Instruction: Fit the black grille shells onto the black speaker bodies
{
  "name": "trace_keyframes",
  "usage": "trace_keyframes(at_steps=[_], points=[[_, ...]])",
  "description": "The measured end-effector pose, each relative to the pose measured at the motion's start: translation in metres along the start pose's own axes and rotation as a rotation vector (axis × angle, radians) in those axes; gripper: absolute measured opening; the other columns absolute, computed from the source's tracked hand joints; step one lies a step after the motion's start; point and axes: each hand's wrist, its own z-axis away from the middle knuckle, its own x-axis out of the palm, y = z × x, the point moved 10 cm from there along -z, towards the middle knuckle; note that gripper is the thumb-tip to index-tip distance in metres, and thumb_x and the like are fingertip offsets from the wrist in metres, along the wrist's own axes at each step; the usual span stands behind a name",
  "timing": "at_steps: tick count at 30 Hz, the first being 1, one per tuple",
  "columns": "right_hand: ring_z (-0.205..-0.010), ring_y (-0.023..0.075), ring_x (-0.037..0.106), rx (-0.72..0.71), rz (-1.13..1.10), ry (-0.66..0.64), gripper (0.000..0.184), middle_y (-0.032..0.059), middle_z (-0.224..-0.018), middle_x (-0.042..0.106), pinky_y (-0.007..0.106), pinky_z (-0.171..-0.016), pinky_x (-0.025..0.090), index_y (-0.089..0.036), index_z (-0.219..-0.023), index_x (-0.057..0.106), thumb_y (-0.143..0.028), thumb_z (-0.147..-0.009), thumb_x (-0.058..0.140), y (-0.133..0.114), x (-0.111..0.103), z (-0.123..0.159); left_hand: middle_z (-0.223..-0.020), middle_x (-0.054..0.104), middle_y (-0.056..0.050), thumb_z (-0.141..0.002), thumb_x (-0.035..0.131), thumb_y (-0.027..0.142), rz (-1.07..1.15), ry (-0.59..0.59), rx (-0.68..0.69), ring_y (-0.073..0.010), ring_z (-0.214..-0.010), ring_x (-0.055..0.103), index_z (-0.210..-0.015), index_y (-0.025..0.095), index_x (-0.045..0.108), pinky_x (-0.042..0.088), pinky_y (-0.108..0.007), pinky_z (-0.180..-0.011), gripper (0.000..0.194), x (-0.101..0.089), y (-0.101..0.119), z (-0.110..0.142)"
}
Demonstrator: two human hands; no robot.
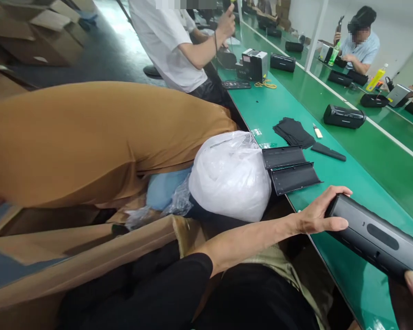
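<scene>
A dark portable speaker (382, 236) lies slantwise over the green bench at the lower right, with a long oval recess on the side that faces me. My left hand (321, 213) is closed around its near-left end, thumb on one side and fingers over the other. Lower down, my right hand (409, 295) grips the underside; its thumb shows on the casing, and the picture's edge cuts off the rest. Left of the speaker, two black curved panels (296, 176) lie at the bench edge. Behind them are a black strip (328, 151) and a stack of black sheets (293, 132).
A person in a brown shirt (99, 137) bends over at the left, beside a full white plastic bag (232, 176) and open cardboard boxes (89, 247). Another speaker (344, 116) stands on the green conveyor (392, 160). Co-workers sit or stand farther along.
</scene>
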Motion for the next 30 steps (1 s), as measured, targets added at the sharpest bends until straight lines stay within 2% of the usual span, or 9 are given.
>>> trace_keyframes(at_steps=[3,7,11,14,17,20,25,28,30], points=[[-0.111,0.0274,0.069,0.077,-0.092,0.0,0.059,0.0062,-0.124,0.073,0.046,-0.093,0.062,-0.027,-0.128,0.071,-0.044,-0.075,0.09,0.006,0.033,0.001,-0.14,0.056,-0.014,-0.077,0.078,0.06,-0.127,0.081,0.132,-0.0344,-0.128,0.056,-0.143,0.023,0.053,0.045,-0.052,-0.115,0.08,-0.003,-0.004,0.002],[-0.12,0.0233,0.066,0.077,-0.273,0.094,0.05,0.0033,-0.124,0.073,0.038,-0.093,0.06,-0.028,-0.12,0.073,-0.032,-0.072,0.089,0.011,0.055,-0.004,-0.139,0.054,-0.017,-0.078,0.074,0.056,-0.254,0.16,0.322,-0.0358,-0.129,0.054,-0.142,0.022,0.049,0.042,-0.055,-0.116,0.076,-0.002,-0.007,0.006],[-0.121,0.0223,0.065,-0.007,-0.418,0.187,0.048,-0.0007,-0.115,0.074,0.038,-0.098,0.058,-0.026,-0.112,0.071,-0.02,-0.065,0.083,0.014,0.061,-0.015,-0.137,0.055,-0.017,-0.075,0.072,0.058,-0.348,0.206,0.327,-0.037,-0.129,0.055,-0.142,0.022,0.046,0.042,-0.058,-0.116,0.08,0.0,-0.019,0.006],[-0.116,0.0226,0.066,-0.02,-0.445,0.205,0.041,-0.002,-0.108,0.073,0.04,-0.099,0.058,-0.024,-0.1,0.067,-0.016,-0.061,0.079,0.017,0.065,-0.022,-0.138,0.055,-0.018,-0.08,0.069,0.057,-0.386,0.225,0.394,-0.0363,-0.13,0.055,-0.145,0.021,0.044,0.045,-0.058,-0.115,0.079,0.0,-0.016,0.008],[-0.107,0.0211,0.067,-0.011,-0.488,0.25,0.038,-0.0032,-0.1,0.07,0.038,-0.094,0.059,-0.023,-0.09,0.06,-0.014,-0.056,0.076,0.02,0.064,-0.026,-0.14,0.053,-0.018,-0.083,0.068,0.057,-0.421,0.202,0.408,-0.0358,-0.131,0.054,-0.148,0.021,0.042,0.045,-0.058,-0.115,0.079,0.001,-0.014,0.01],[-0.091,0.015,0.063,-0.012,-0.526,0.301,0.041,-0.0065,-0.089,0.062,0.028,-0.08,0.057,-0.023,-0.082,0.051,-0.011,-0.051,0.074,0.023,0.059,-0.028,-0.141,0.052,-0.018,-0.084,0.068,0.054,-0.443,0.175,0.431,-0.0359,-0.133,0.053,-0.15,0.022,0.04,0.045,-0.059,-0.115,0.078,0.004,-0.01,0.012],[-0.066,0.0068,0.044,-0.013,-0.529,0.343,0.046,-0.0102,-0.079,0.05,0.017,-0.052,0.035,-0.023,-0.083,0.046,-0.005,-0.048,0.071,0.025,0.049,-0.031,-0.139,0.052,-0.017,-0.088,0.066,0.051,-0.446,0.199,0.54,-0.0349,-0.13,0.054,-0.152,0.024,0.041,0.048,-0.059,-0.111,0.074,0.006,-0.002,0.018],[-0.063,0.0059,0.038,0.003,-0.526,0.358,0.051,-0.011,-0.077,0.048,0.017,-0.047,0.024,-0.023,-0.086,0.048,-0.002,-0.045,0.069,0.027,0.045,-0.032,-0.137,0.053,-0.017,-0.091,0.062,0.055,-0.477,0.214,0.544,-0.0355,-0.13,0.055,-0.151,0.024,0.041,0.05,-0.06,-0.109,0.071,0.007,-0.004,0.02],[-0.063,0.0063,0.038,0.013,-0.527,0.343,0.051,-0.0107,-0.077,0.048,0.017,-0.048,0.026,-0.023,-0.086,0.048,-0.002,-0.045,0.069,0.026,0.045,-0.034,-0.136,0.053,-0.017,-0.092,0.061,0.055,-0.492,0.226,0.55,-0.0356,-0.129,0.056,-0.151,0.024,0.041,0.051,-0.06,-0.107,0.07,0.009,-0.003,0.021]])
